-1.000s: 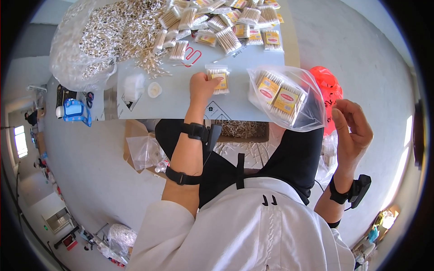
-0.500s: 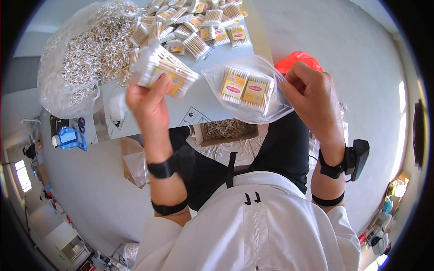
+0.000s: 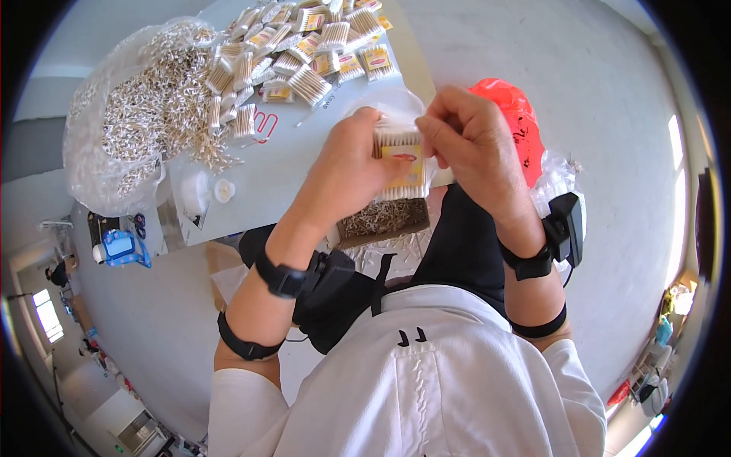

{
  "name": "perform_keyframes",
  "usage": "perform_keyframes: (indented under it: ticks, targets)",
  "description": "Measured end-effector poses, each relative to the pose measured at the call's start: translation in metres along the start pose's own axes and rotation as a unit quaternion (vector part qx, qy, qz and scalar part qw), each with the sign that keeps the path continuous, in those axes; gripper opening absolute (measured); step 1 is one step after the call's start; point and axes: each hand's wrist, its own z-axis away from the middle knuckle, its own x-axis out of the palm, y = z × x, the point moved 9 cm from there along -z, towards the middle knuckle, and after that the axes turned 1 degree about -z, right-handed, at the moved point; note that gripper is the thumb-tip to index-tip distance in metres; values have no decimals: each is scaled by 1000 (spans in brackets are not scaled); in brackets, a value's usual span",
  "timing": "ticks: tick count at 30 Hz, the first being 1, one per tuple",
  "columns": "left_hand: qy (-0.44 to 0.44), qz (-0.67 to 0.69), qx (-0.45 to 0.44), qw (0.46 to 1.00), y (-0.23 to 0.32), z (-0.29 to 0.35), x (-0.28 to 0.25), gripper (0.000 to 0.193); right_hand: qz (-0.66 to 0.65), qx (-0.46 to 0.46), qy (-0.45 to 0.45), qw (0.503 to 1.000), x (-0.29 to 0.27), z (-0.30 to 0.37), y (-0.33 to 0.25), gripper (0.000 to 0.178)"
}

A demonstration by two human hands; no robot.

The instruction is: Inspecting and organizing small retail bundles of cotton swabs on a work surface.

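Ctr: L hand [image 3: 346, 164] clamped on swab pack [image 3: 405, 148]; R hand [image 3: 476, 145] by clear bag [image 3: 394, 99], can't tell if pinching. Prob. bagging step; next needs bag held open.

white short-sleeved top [image 3: 472, 381] | black trousers [image 3: 463, 240] | black wrist straps [image 3: 283, 276] | black forearm bands [image 3: 247, 347]

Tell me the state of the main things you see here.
Left hand: closed on a swab packet.
Swab packet: gripped, yellow card facing the camera.
Right hand: fingertips pinched at the small clear bag.
Small clear bag: partly hidden by the hands.
Loose swabs: heaped, some scattered.
Large clear bag: open, swabs spilling out.
Packet pile: filled, loosely heaped.
Cardboard box: open, holding swabs.
Red bag: crumpled.
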Motion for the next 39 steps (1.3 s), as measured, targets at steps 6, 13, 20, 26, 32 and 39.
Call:
perform_keyframes:
  ticks: [6, 13, 20, 26, 32, 39]
  targets:
    - [14, -270, 101, 957, 4, -6, 13, 37, -53, 17, -54, 997, 11, 8, 11, 8]
    - [100, -185, 39, 977, 8, 2, -4, 24, 174, -143, -113, 968, 7, 33, 12, 107]
    - [113, -25, 38, 993, -10, -1, -16, 21, 176, -144, -47, 973, 28, 34, 35, 94]
    - [163, -229, 95, 955, 33, 17, -34, 20, 152, -141, -47, 977, 24, 31, 33, 78]
    - [181, -431, 149, 872, 58, 18, -25, 15, 153, -121, -51, 979, 25, 30, 37, 75]
    - [175, -416, 133, 882, 31, -2, -20, 17, 101, -100, -46, 989, 22, 32, 40, 80]
